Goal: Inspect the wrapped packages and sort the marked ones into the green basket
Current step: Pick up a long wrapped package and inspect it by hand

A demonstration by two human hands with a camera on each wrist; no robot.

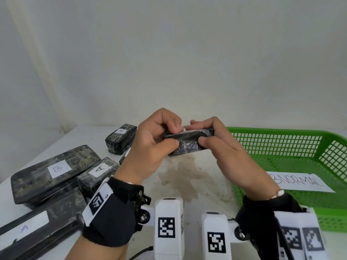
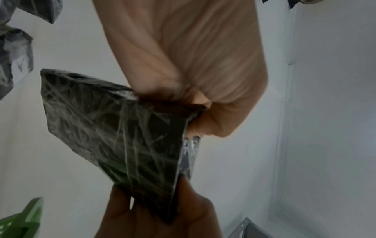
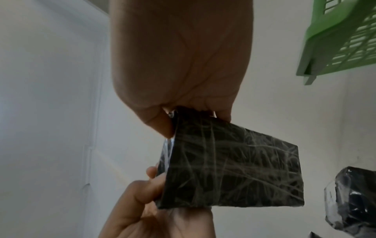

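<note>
A small black package (image 1: 187,143) wrapped in clear film is held above the table between both hands. My left hand (image 1: 175,136) pinches its left end, thumb in front and fingers curled over the top. My right hand (image 1: 198,132) grips the right end in the same way. A sliver of white shows on the package's top face, and no letter can be read. The left wrist view shows the package (image 2: 122,128) under my left hand (image 2: 193,104). It also appears in the right wrist view, package (image 3: 234,169) below my right hand (image 3: 183,112). The green basket (image 1: 281,136) stands to the right.
A paper reading "ABNORMAL" (image 1: 300,182) lies in the basket. At the left of the white table lie several wrapped packages: one labelled B (image 1: 56,168), one labelled A (image 1: 99,168), a far one labelled A (image 1: 121,137) and a near one labelled A (image 1: 24,229). A stain (image 1: 180,173) marks the table's middle.
</note>
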